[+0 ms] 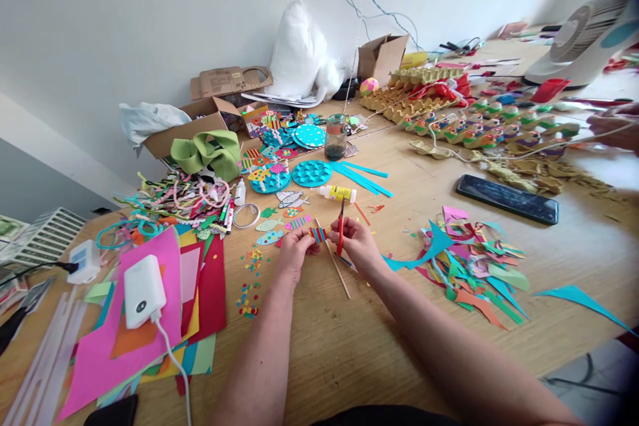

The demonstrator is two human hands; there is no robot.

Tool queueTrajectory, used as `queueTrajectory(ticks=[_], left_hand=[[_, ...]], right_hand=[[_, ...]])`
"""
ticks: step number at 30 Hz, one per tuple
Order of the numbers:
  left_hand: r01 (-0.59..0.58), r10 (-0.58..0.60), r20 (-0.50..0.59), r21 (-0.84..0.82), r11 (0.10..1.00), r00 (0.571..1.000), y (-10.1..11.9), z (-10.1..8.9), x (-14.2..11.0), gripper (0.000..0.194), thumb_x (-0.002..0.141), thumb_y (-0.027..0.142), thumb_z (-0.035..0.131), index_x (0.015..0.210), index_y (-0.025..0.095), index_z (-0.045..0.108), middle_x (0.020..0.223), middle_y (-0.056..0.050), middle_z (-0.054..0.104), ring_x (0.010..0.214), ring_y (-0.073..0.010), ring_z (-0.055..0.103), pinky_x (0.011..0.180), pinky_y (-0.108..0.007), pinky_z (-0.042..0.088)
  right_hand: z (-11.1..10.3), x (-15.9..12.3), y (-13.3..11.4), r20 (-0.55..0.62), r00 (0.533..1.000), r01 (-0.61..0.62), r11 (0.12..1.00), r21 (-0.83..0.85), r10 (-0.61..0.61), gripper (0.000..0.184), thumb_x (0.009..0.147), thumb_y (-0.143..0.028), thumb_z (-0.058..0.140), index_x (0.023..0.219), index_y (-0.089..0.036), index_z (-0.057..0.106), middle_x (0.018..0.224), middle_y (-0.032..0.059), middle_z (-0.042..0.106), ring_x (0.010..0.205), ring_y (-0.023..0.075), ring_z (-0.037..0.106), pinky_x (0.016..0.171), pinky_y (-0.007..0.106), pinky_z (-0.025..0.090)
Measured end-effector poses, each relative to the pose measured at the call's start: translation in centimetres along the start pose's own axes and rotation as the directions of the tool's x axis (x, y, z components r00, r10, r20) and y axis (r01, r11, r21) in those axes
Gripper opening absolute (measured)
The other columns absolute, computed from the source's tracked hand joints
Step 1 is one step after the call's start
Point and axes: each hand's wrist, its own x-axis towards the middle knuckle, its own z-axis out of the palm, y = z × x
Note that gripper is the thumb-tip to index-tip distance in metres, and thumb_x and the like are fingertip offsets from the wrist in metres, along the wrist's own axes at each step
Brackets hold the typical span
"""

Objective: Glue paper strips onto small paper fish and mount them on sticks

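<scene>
My left hand [294,249] pinches a small red-and-blue striped paper piece [317,234] above the wooden table [349,346]. My right hand [358,241] grips red-handled scissors [340,229], held upright right beside the striped piece. A thin wooden stick [335,263] lies on the table under both hands. Several paper fish [282,219] lie just beyond my left hand, and a yellow-labelled glue bottle [338,194] lies beyond the scissors.
Coloured paper sheets [164,306] with a white power bank [144,291] lie at left. Paper scraps [474,266] pile up at right, a black phone [506,198] behind them. Egg cartons [414,90], teal discs [311,173], a jar [335,136] and a fan [584,40] stand further back. Another person's hand [614,126] is at far right.
</scene>
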Motion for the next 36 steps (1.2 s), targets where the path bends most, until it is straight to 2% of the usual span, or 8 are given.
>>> queueTrajectory(ticks=[6, 9, 12, 15, 17, 20, 25, 36], left_hand=[[0.048, -0.042, 0.066, -0.097, 0.994, 0.997, 0.3, 0.6, -0.4, 0.021, 0.057, 0.027, 0.072, 0.073, 0.014, 0.065, 0.06, -0.001, 0.064, 0.051, -0.0121, 0.058, 0.053, -0.024, 0.045], [0.035, -0.029, 0.058, -0.106, 0.994, 0.998, 0.1, 1.0, -0.5, 0.027, 0.055, 0.028, 0.076, 0.075, 0.013, 0.067, 0.063, -0.002, 0.065, 0.053, -0.0116, 0.058, 0.054, -0.024, 0.045], [0.013, -0.01, 0.021, -0.133, 0.991, 1.0, -0.2, 1.1, -0.4, 0.028, 0.054, 0.029, 0.078, 0.074, 0.013, 0.066, 0.062, -0.001, 0.064, 0.052, -0.011, 0.058, 0.053, -0.023, 0.045], [0.0, -0.004, -0.027, -0.15, 0.989, 1.0, -0.1, 0.8, -0.1, 0.029, 0.053, 0.029, 0.078, 0.073, 0.012, 0.065, 0.061, -0.001, 0.064, 0.051, -0.0109, 0.058, 0.052, -0.023, 0.045], [-0.007, -0.001, -0.057, -0.154, 0.988, 0.998, 0.0, 0.5, 0.0, 0.028, 0.053, 0.029, 0.077, 0.072, 0.012, 0.064, 0.06, -0.002, 0.064, 0.051, -0.0108, 0.058, 0.051, -0.023, 0.045], [-0.03, 0.016, -0.089, -0.152, 0.988, 0.996, 0.1, 0.0, 0.3, 0.027, 0.054, 0.029, 0.076, 0.071, 0.012, 0.063, 0.061, -0.002, 0.064, 0.052, -0.0108, 0.059, 0.051, -0.023, 0.046], [-0.09, 0.07, -0.141, -0.137, 0.987, 0.987, 0.1, -0.4, 0.4, 0.026, 0.055, 0.027, 0.074, 0.072, 0.013, 0.061, 0.061, 0.0, 0.063, 0.051, -0.0095, 0.057, 0.052, -0.022, 0.046], [-0.127, 0.106, -0.166, -0.126, 0.984, 0.981, 0.4, -0.4, 0.3, 0.023, 0.056, 0.027, 0.073, 0.071, 0.013, 0.062, 0.063, 0.0, 0.064, 0.053, -0.0098, 0.058, 0.054, -0.022, 0.046]], right_hand=[[0.3, 0.0, 0.4, -0.076, 0.997, -0.009, 0.998, 0.064, 0.014, 0.048, 0.046, -0.047, 0.08, 0.074, -0.019, 0.054, 0.069, -0.0005, 0.057, 0.06, 0.0125, 0.054, 0.056, 0.026, 0.044], [0.6, -0.3, 0.6, -0.073, 0.997, 0.008, 0.999, 0.049, -0.005, 0.049, 0.049, -0.052, 0.078, 0.075, -0.019, 0.053, 0.068, 0.0002, 0.057, 0.059, 0.013, 0.053, 0.053, 0.025, 0.043], [0.8, -0.5, 0.9, -0.031, 0.999, 0.034, 0.999, -0.027, -0.034, 0.048, 0.054, -0.056, 0.074, 0.074, -0.02, 0.051, 0.066, -0.0002, 0.055, 0.056, 0.0124, 0.05, 0.05, 0.024, 0.041], [0.7, -0.7, 0.8, 0.032, 0.995, 0.098, 0.976, -0.193, -0.093, 0.043, 0.064, -0.059, 0.066, 0.07, -0.02, 0.049, 0.062, -0.0016, 0.052, 0.052, 0.0111, 0.045, 0.049, 0.024, 0.037], [0.4, -0.8, 0.5, 0.076, 0.986, 0.167, 0.916, -0.366, -0.149, 0.041, 0.071, -0.058, 0.061, 0.065, -0.02, 0.047, 0.057, -0.0027, 0.049, 0.051, 0.0104, 0.041, 0.048, 0.023, 0.033], [0.1, -1.1, -0.1, 0.155, 0.964, 0.266, 0.757, -0.597, -0.217, 0.041, 0.076, -0.054, 0.056, 0.058, -0.02, 0.044, 0.052, -0.0029, 0.045, 0.049, 0.0099, 0.037, 0.047, 0.023, 0.027], [0.0, -1.5, -0.1, 0.261, 0.945, 0.327, 0.55, -0.769, -0.197, 0.041, 0.079, -0.055, 0.052, 0.058, -0.02, 0.047, 0.053, 0.0006, 0.053, 0.047, 0.0112, 0.043, 0.048, 0.024, 0.025], [0.0, -1.5, 0.2, 0.264, 0.953, 0.303, 0.436, -0.847, -0.148, 0.043, 0.08, -0.058, 0.049, 0.059, -0.02, 0.051, 0.055, 0.0035, 0.059, 0.049, 0.0134, 0.05, 0.049, 0.024, 0.024]])
